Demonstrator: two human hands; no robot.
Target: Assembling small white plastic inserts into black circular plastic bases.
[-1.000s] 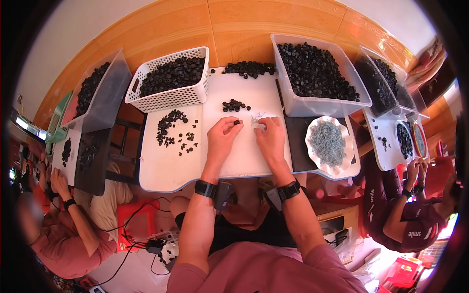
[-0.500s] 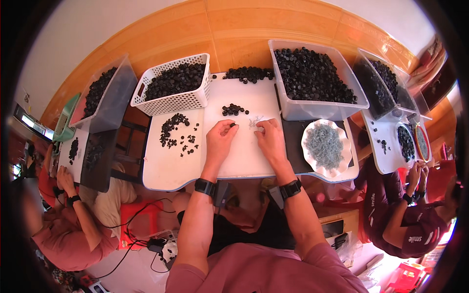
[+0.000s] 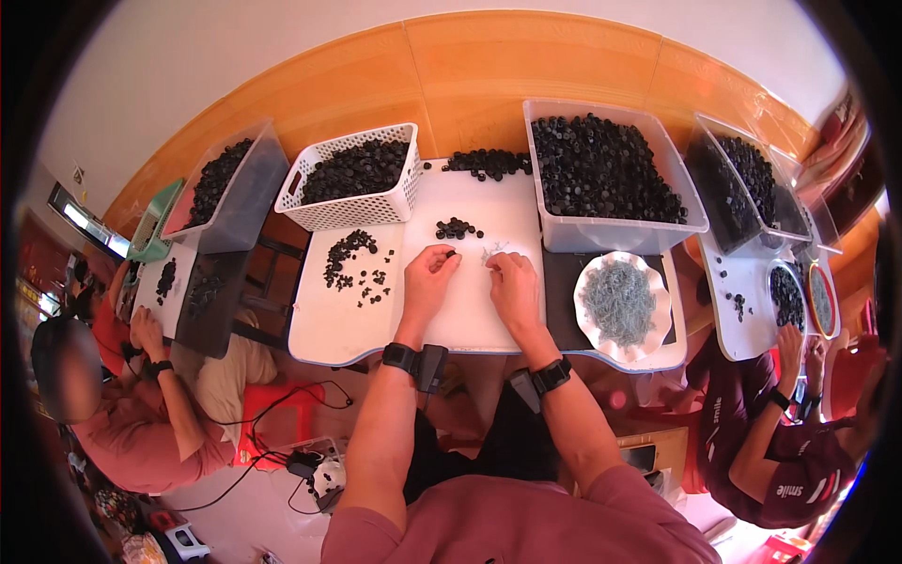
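Observation:
Over the white tabletop (image 3: 413, 334), my left hand (image 3: 428, 287) is closed, thumb and fingertips pinching a small round black plastic part (image 3: 450, 254). Just to its right, my right hand (image 3: 514, 289) has its fingers pinched together beside a small heap of thin, pale grey pins (image 3: 496, 248). Whatever those fingers hold is too small to make out. Beyond my left fingertips lies a little group of black parts (image 3: 458, 228). Loose black pieces (image 3: 349, 258) are scattered on the left of the table.
A white perforated basket (image 3: 352, 214) and a clear tub (image 3: 615, 232), both full of black parts, stand at the back. More black parts (image 3: 489, 164) lie between them. A scalloped white dish (image 3: 587, 324) of grey pins sits right. Co-workers (image 3: 160, 423) sit on both sides.
The whole view has shifted, so the table sits lower in the picture. My two hands are slightly closer together; the left still pinches the black part.

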